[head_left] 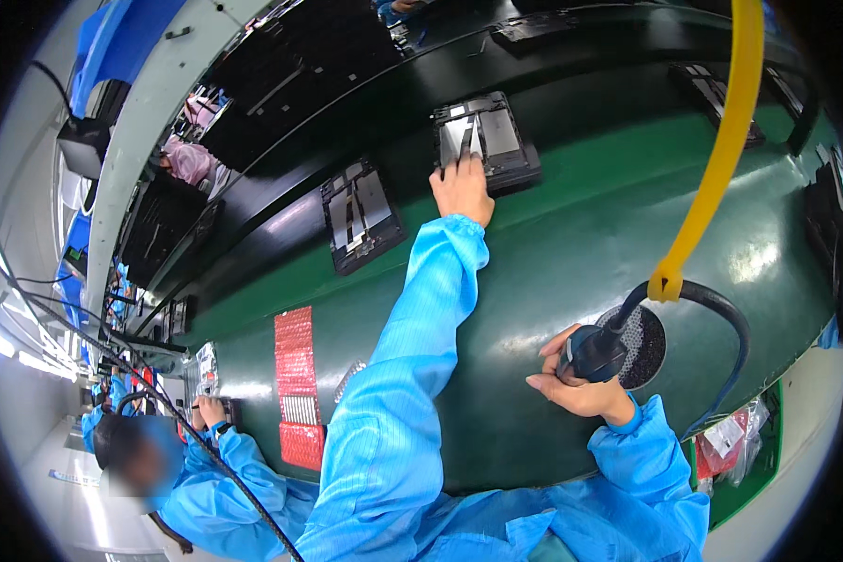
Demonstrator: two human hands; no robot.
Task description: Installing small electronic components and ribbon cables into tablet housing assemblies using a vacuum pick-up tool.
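Observation:
My left hand (464,192) reaches far forward, fingers stretched out over the near edge of an opened tablet-like device (503,133). That device has silver panels in a black casing, and a pale strip (455,138) lies near my fingertips. No grip around it shows. In front of me at the right, my right hand (583,389) is closed around a black electric screwdriver (598,350), its tip hidden. A dark cable and a yellow strap (712,178) run up from it. Behind the tool is a round dish (644,348) holding small dark bits.
Another opened device (362,215) lies left of my forearm. Red bubble wrap (296,351) with a row of silver pieces is on the green bench (525,290). A co-worker (225,468) sits at the left. A green bin (768,450) with bags stands at the right.

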